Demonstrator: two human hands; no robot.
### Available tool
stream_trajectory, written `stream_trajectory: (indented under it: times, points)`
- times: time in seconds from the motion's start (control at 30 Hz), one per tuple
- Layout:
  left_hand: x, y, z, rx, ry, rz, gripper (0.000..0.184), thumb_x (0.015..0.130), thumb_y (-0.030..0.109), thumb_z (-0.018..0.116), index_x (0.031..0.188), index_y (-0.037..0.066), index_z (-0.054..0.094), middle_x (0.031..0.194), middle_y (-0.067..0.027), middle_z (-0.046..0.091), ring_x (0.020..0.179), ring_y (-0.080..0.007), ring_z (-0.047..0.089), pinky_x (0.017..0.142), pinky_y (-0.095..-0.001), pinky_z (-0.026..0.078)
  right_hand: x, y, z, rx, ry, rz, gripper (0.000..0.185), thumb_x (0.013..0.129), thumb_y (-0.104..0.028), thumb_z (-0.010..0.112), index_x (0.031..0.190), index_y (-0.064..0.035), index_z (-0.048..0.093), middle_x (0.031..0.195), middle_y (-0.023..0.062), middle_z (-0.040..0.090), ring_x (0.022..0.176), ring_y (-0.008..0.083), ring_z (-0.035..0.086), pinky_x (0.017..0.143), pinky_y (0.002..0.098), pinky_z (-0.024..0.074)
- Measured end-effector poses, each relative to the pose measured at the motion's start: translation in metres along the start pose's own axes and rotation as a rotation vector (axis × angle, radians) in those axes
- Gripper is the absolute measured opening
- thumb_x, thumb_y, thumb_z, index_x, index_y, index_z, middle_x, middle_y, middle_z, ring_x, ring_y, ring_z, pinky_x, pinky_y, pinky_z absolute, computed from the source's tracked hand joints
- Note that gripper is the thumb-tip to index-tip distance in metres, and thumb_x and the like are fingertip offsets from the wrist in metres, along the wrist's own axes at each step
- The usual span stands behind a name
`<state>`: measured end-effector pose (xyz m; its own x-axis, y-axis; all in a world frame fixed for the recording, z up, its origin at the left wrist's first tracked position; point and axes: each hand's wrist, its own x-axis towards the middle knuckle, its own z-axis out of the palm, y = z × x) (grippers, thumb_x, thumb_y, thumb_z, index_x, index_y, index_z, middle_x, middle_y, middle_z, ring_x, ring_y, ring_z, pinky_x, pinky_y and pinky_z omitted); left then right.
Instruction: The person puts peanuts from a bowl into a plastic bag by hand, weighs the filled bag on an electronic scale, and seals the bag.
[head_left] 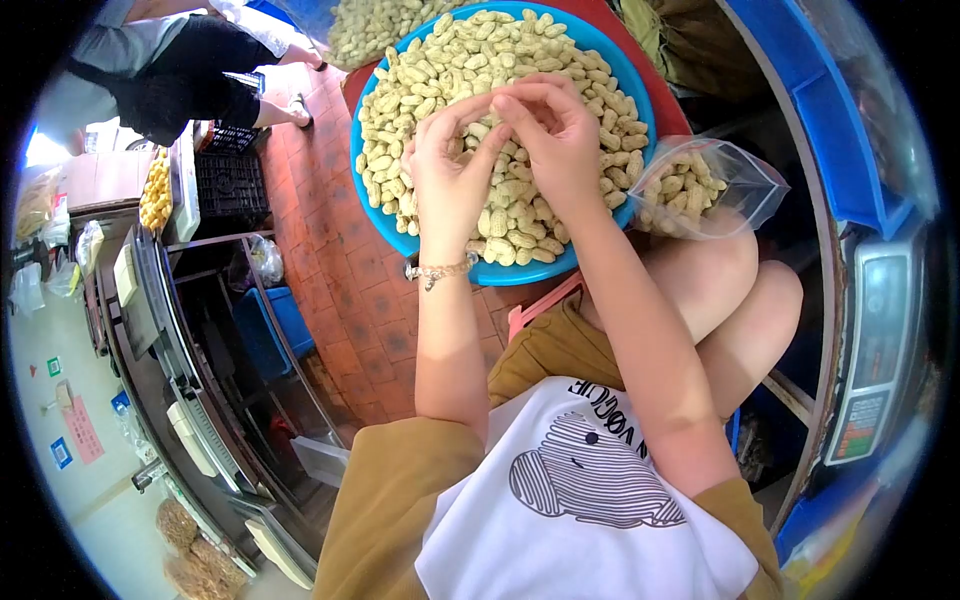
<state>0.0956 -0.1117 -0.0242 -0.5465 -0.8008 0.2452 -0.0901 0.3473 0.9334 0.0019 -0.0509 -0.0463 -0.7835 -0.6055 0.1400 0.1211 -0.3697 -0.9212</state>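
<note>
Both hands are raised over a round blue basin (640,85) heaped with unshelled peanuts (515,205). My left hand (450,150) is curled, its thumb and fingers pointing in toward the other hand. Facing it, my right hand (557,135) bends its thumb and fingers in a pinch. The fingertips of the two hands meet above the heap. Whatever lies between them is hidden or too small to make out. A clear plastic bag (745,190) with peanuts inside leans by the basin's right side, against my knee.
Behind the basin lies another bag of peanuts (385,25). A person (190,75) stands at upper left near a black crate (230,185). Along the left runs a counter with a blue bin (272,330) beneath it. A digital scale (875,345) stands at far right.
</note>
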Motion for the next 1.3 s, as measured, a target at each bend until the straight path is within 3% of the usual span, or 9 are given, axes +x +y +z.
stream_trajectory:
  times: [0.13, 0.23, 0.43, 0.63, 0.77, 0.9, 1.0, 1.17, 1.3]
  points:
    - [0.000, -0.001, -0.004, 0.091, 0.031, -0.053, 0.024, 0.080, 0.019, 0.076, 0.102, 0.013, 0.072, 0.093, 0.0015, 0.068, 0.099, -0.0152, 0.057, 0.097, -0.0343, 0.033, 0.000, -0.005, 0.000, -0.036, -0.058, -0.093, 0.014, 0.082, -0.015, 0.074, 0.092, -0.0053, 0.071, 0.109, 0.0063, 0.052, 0.091, 0.0157, 0.056, 0.080, 0.0291, 0.0476]
    - [-0.002, 0.009, -0.011, 0.372, 0.115, 0.114, 0.023, 0.080, 0.022, 0.075, 0.103, 0.016, 0.072, 0.089, 0.0028, 0.066, 0.096, -0.0143, 0.056, 0.098, -0.0366, 0.025, 0.000, -0.011, -0.006, -0.529, -0.047, -0.393, 0.015, 0.082, -0.015, 0.073, 0.093, -0.0066, 0.070, 0.108, 0.0078, 0.052, 0.091, 0.0203, 0.057, 0.081, 0.0321, 0.0480]
    - [-0.002, 0.016, -0.026, 0.680, 0.031, 0.293, 0.021, 0.084, 0.020, 0.070, 0.104, 0.020, 0.073, 0.091, 0.0029, 0.064, 0.100, -0.0171, 0.055, 0.100, -0.0417, 0.023, -0.004, -0.016, -0.002, -0.563, -0.096, -0.451, 0.013, 0.080, -0.016, 0.072, 0.090, -0.0084, 0.068, 0.093, 0.0064, 0.057, 0.087, 0.0250, 0.058, 0.081, 0.0372, 0.0455]
    - [-0.004, 0.033, -0.032, 0.789, -0.067, 0.349, 0.021, 0.084, 0.015, 0.067, 0.104, 0.017, 0.073, 0.093, 0.0010, 0.063, 0.100, -0.0196, 0.053, 0.098, -0.0423, 0.026, -0.001, -0.025, -0.004, -0.886, -0.104, -0.804, 0.009, 0.075, -0.010, 0.069, 0.078, -0.0095, 0.060, 0.086, 0.0026, 0.057, 0.079, 0.0216, 0.058, 0.074, 0.0350, 0.0439]
    - [-0.002, 0.037, -0.036, 0.730, -0.122, 0.427, 0.019, 0.084, 0.012, 0.066, 0.101, 0.011, 0.071, 0.093, -0.0019, 0.062, 0.097, -0.0217, 0.052, 0.093, -0.0379, 0.033, -0.001, -0.035, -0.003, -0.905, -0.194, -0.766, 0.010, 0.074, -0.009, 0.066, 0.076, -0.0087, 0.056, 0.082, 0.0047, 0.054, 0.076, 0.0224, 0.057, 0.076, 0.0353, 0.0435]
    - [-0.003, 0.038, -0.032, 0.484, -0.033, 0.459, 0.019, 0.085, 0.011, 0.065, 0.102, 0.009, 0.072, 0.091, -0.0053, 0.063, 0.093, -0.0227, 0.053, 0.086, -0.0339, 0.039, -0.011, -0.053, 0.005, -0.420, -0.164, -0.302, 0.013, 0.072, -0.009, 0.067, 0.075, -0.0016, 0.056, 0.079, 0.0073, 0.053, 0.069, 0.0209, 0.058, 0.063, 0.0323, 0.0461]
    - [-0.012, 0.038, -0.020, 0.339, 0.084, 0.418, 0.018, 0.086, 0.011, 0.064, 0.102, 0.008, 0.072, 0.093, -0.0056, 0.063, 0.092, -0.0228, 0.053, 0.085, -0.0336, 0.040, -0.016, -0.060, 0.012, -0.218, -0.070, -0.229, 0.012, 0.073, -0.008, 0.066, 0.074, 0.0007, 0.058, 0.076, 0.0082, 0.054, 0.064, 0.0184, 0.058, 0.057, 0.0299, 0.0453]
    - [-0.016, 0.032, -0.014, -0.141, -0.010, 0.200, 0.022, 0.096, 0.012, 0.059, 0.110, -0.004, 0.065, 0.107, -0.0080, 0.063, 0.100, -0.0156, 0.056, 0.088, -0.0287, 0.044, -0.024, -0.065, 0.008, 0.271, -0.123, 0.252, 0.014, 0.084, -0.013, 0.065, 0.079, 0.0001, 0.064, 0.068, -0.0017, 0.061, 0.063, 0.0026, 0.053, 0.056, 0.0222, 0.0434]
    - [-0.017, 0.027, -0.010, -0.398, 0.028, 0.060, 0.026, 0.096, 0.010, 0.059, 0.117, -0.005, 0.062, 0.112, -0.0092, 0.064, 0.102, -0.0138, 0.059, 0.094, -0.0288, 0.045, -0.019, -0.089, -0.001, -0.077, -0.068, -0.017, 0.011, 0.083, -0.014, 0.065, 0.083, -0.0032, 0.065, 0.069, 0.0013, 0.060, 0.064, 0.0107, 0.055, 0.059, 0.0273, 0.0454]
